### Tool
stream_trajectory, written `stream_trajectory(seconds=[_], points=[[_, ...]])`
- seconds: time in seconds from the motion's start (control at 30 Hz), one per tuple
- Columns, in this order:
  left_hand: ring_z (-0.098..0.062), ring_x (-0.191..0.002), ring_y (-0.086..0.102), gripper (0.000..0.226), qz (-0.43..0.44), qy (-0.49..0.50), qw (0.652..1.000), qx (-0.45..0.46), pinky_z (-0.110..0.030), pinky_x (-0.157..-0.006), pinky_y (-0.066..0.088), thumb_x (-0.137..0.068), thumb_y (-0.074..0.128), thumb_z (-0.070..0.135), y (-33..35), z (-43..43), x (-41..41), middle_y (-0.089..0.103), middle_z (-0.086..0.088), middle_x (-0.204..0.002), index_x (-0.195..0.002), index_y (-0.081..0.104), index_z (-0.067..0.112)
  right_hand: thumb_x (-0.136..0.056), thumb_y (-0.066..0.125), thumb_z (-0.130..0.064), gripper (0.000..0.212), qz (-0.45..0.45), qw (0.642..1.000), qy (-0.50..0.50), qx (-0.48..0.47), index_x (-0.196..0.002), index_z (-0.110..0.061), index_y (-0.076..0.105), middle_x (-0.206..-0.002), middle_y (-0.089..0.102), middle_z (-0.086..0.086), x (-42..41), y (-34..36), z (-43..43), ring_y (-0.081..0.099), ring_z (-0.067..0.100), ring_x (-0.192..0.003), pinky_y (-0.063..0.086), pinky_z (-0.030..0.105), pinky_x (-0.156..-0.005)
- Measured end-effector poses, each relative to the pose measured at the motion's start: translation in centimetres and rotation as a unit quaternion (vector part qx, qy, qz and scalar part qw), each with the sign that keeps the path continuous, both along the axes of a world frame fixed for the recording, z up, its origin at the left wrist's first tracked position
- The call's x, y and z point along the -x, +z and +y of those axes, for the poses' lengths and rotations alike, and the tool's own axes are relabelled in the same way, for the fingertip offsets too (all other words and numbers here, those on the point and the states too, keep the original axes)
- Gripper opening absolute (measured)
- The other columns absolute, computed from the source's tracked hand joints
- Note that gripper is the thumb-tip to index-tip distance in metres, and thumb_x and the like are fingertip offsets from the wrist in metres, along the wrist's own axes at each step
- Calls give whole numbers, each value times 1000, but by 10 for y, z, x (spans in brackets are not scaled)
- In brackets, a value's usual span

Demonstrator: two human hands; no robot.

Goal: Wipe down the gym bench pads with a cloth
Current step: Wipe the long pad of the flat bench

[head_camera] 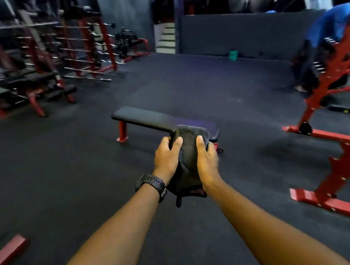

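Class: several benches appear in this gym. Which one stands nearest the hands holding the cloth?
The flat bench alone mid-floor, black pad on red legs, just beyond the cloth. The other benches cluster far left by the racks.

From my feed, the dark cloth (190, 152) covers the near end of the flat bench pad (147, 119), so beyond my fingertips I cannot see that end's edge. My left hand (167, 157) and right hand (207, 158) wrap the cloth's sides, hiding the fabric under the fingers and both palms. The racks (34, 60) far left of my fingers are smeared by blur. The red frame (341, 137) to the right of my fingers is cut off by the edge.
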State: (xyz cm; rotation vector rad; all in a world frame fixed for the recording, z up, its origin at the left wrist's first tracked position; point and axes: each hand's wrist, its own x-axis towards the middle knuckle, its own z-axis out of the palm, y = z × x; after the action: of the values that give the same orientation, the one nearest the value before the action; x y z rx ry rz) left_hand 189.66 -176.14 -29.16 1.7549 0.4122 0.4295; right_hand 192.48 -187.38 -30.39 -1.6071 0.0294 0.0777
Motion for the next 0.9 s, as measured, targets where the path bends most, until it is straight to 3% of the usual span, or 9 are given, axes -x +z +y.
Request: stream_trajectory(seconds=[0.13,0.27,0.37,0.53,0.63,0.77,0.9], points=[[-13,-88,64,29,0,58,998,4,-27,-67,48,-96,55,44,-6,26,-38,67,0,-95,-97,60,15,-96,38,-66,43,7,998,62,32,-115,-29,53,-114,60,-1,-52,-6,31,59,20,-105,51,44,-94],[-16,-92,66,31,7,103,994,24,-44,-83,55,-94,55,47,-27,62,-86,68,-2,-97,-95,60,16,-98,38,-63,44,6,993,108,35,-119,-28,52,-109,56,-6,-104,-17,70,56,15,-100,47,36,-87],[-17,-90,66,41,9,132,991,20,-50,-85,55,-87,52,58,-38,95,-129,68,-1,-96,-94,59,18,-100,36,-59,44,4,991,122,53,-120,-24,52,-103,53,-9,-147,-21,103,52,11,-93,41,33,-81],[-18,-89,65,32,-4,148,989,3,-50,-85,53,-95,53,47,-36,174,-214,66,-1,-93,-93,58,16,-99,31,-64,49,-23,986,136,89,-115,-23,52,-112,59,-1,-238,-17,185,57,17,-99,49,41,-90],[-20,-88,65,33,1,164,987,4,-51,-83,54,-94,52,50,-30,234,-263,67,-1,-93,-92,57,17,-99,29,-65,46,-26,984,143,104,-112,-25,49,-107,56,-2,-290,-8,247,56,18,-98,48,40,-87],[-18,-92,64,28,-2,176,984,-5,-43,-82,54,-97,52,45,-25,305,-308,65,2,-96,-96,59,19,-100,30,-62,43,-25,982,164,96,-111,-25,50,-100,53,-6,-336,-7,321,53,14,-93,45,36,-83],[-18,-91,64,29,9,197,980,-2,-47,-84,54,-97,50,48,-29,370,-347,65,2,-95,-95,58,20,-100,30,-63,46,-43,976,186,107,-112,-24,50,-97,55,-10,-379,-11,386,54,8,-89,46,35,-80]])
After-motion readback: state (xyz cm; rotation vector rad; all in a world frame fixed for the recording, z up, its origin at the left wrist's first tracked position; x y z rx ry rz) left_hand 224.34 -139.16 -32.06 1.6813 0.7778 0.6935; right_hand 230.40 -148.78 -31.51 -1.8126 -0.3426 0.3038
